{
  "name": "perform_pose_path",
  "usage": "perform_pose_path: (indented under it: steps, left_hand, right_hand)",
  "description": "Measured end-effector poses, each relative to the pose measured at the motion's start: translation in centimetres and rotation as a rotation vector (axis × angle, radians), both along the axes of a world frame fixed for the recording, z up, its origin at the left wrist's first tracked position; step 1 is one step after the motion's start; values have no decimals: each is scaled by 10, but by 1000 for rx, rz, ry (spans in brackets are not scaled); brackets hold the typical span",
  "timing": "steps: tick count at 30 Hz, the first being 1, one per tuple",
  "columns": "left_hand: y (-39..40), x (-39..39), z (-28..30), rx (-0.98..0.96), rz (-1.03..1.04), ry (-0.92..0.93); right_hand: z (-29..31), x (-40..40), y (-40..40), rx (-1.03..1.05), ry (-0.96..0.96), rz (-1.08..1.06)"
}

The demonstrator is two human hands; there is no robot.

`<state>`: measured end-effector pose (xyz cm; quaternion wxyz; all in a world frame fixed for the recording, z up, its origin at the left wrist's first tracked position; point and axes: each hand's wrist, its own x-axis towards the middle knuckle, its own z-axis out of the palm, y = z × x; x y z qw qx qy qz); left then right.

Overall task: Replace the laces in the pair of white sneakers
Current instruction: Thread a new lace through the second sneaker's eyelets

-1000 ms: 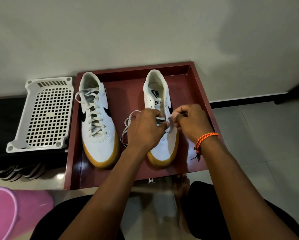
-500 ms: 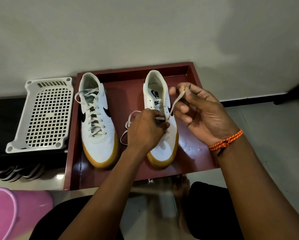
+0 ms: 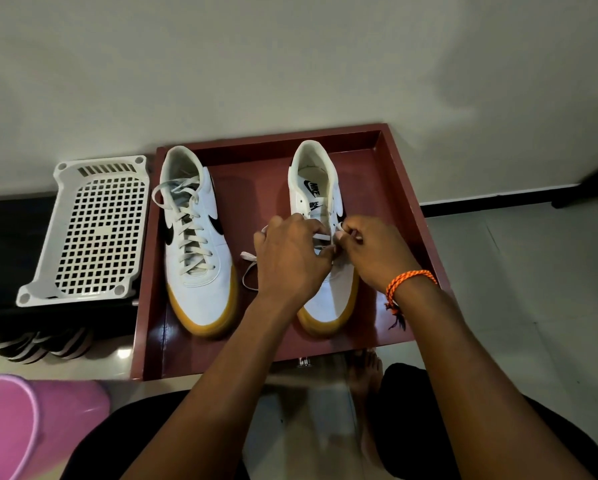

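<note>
Both hands over the right sneaker (image 3: 328,296): left hand (image 3: 290,261) curled, pinching the white lace (image 3: 249,268) at mid-eyelets; right hand (image 3: 377,251) curled, pinching the other lace end beside the eyelets. That sneaker is white with a gum sole, half laced, slack looping left. Left sneaker (image 3: 200,265) fully laced. Both sit in the maroon tray (image 3: 408,188), white basket (image 3: 93,230) just beside it.

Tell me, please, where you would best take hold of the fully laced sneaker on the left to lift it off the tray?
Grip the laced sneaker across its narrow middle from above, fingers on each side wall below the laces. It lies flat on the red tray, toe toward the person, with free tray floor on its right; its left side sits close to the tray wall.
</note>
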<state>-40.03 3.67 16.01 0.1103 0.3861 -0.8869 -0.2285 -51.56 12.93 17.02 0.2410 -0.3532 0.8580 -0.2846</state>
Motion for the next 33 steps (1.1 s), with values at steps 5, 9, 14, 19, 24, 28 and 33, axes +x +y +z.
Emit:
perform_pose_path:
  steps: [5, 9, 14, 19, 24, 28, 33]
  left_hand:
    - [0, 0, 1, 19, -3, -7]
    - [-1, 0, 2, 36, 0, 13]
    - [-1, 0, 3, 33, -7, -17]
    - [-1, -1, 3, 47, -2, -10]
    - [-2, 0, 1, 61, 2, 9]
    - [-2, 0, -1, 69, -2, 27]
    - [-4, 0, -3, 97, -24, 104]
  right_hand:
    - [0, -4, 1, -164, -79, -20]
    - [11, -3, 0, -361, -273, -40]
    - [33, -3, 1, -651, -625, -34]
    - [55, -1, 7, -977, -1138, -40]
    - [46, -18, 8, -974, -1041, -373]
    - [11, -15, 8, -85, -28, -212]
    - [-7, 10, -3, 84, -19, -7]
